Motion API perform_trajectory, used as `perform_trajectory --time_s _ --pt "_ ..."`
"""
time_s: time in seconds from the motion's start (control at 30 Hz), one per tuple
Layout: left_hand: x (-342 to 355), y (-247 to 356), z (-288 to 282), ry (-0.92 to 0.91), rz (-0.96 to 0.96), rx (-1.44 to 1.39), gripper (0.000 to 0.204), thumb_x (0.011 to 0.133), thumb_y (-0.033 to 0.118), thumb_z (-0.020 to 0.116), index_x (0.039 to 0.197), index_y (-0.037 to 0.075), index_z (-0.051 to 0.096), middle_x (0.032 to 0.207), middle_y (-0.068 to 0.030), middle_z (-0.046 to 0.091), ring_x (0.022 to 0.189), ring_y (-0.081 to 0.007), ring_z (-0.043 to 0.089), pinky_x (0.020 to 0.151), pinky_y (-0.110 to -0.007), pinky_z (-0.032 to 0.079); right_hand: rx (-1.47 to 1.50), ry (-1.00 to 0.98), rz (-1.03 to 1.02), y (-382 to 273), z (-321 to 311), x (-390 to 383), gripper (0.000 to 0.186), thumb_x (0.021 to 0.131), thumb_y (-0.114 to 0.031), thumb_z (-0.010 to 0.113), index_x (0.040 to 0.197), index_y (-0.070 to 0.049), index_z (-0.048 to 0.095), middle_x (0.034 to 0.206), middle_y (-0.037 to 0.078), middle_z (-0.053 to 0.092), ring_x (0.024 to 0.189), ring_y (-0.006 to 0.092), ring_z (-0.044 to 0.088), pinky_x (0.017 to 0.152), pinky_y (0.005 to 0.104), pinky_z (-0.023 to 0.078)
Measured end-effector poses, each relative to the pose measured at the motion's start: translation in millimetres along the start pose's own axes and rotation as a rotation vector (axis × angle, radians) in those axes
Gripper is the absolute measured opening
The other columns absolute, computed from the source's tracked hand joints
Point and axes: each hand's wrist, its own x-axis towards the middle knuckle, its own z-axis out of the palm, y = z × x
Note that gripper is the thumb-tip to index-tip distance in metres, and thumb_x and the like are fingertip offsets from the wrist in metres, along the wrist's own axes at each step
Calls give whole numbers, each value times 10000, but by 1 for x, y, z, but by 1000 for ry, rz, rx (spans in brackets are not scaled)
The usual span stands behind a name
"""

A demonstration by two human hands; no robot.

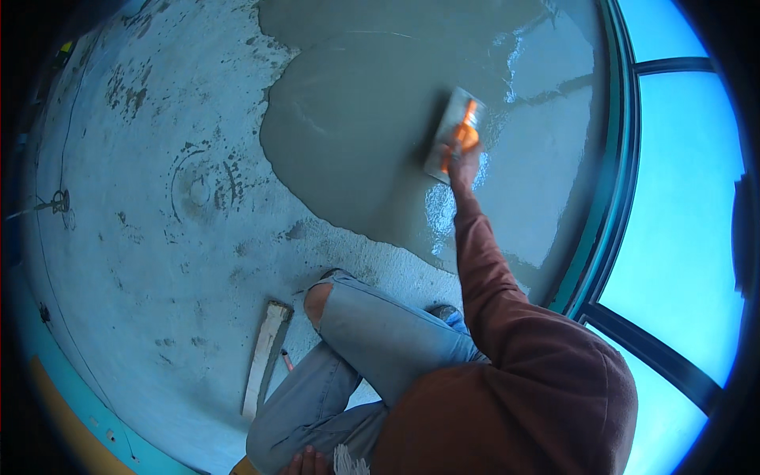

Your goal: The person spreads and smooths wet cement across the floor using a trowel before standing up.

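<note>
My right hand (463, 162) is wrapped round the orange handle of a steel trowel (443, 134), slightly blurred, which lies flat on wet grey screed (356, 119) spread across the upper floor, with glossy wet streaks beside it. My left hand (309, 463) shows only partly at the bottom edge, its fingers resting apart on my jeans (392, 340), apparently holding nothing. The screed has an irregular left edge against the pale, spotted concrete floor (174, 261).
A dirty pale batten (266, 352) lies left of my knees, beside a partly hidden pink-handled tool (288, 360). A metal mixing paddle (60, 202) and thin cable are at the far left. Dark-framed glass panels (673, 222) run along the right; a turquoise wall strip (95, 419) curves lower left.
</note>
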Motion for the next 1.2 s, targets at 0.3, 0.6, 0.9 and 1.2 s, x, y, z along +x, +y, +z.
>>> perform_trajectory --time_s 0.3,0.6,0.9,1.2 --pt "20 -3 -15 -95 -34 -10 306 958 341 418 956 132 642 943 -33 737 953 -218 625 800 -416 422 182 -186 -2 -46 80 -24 629 928 -490 639 1245 17 446 1106 222 640 992 352 670 839 447 529" --pt "4 -4 -18 -153 -22 -33 308 946 350 410 969 160 652 982 -9 743 1002 -189 625 815 -404 410 78 -587 -251 -112 239 -95 595 886 -382 707 1258 -60 372 1040 236 657 897 445 668 742 496 540" --pt "29 -10 -17 -142 -50 -72 277 957 334 435 893 172 650 895 6 747 914 -168 625 830 -355 372 277 -1123 -353 -131 247 -202 616 854 -290 712 1302 -14 392 1120 257 611 1050 370 638 905 430 504" --pt "56 20 -39 -276 -32 -128 235 937 278 550 1051 106 661 1049 -84 745 1008 -284 631 800 -425 460 457 -613 -165 -69 283 -175 520 893 -143 650 1276 3 328 1042 188 501 931 286 560 778 407 486"
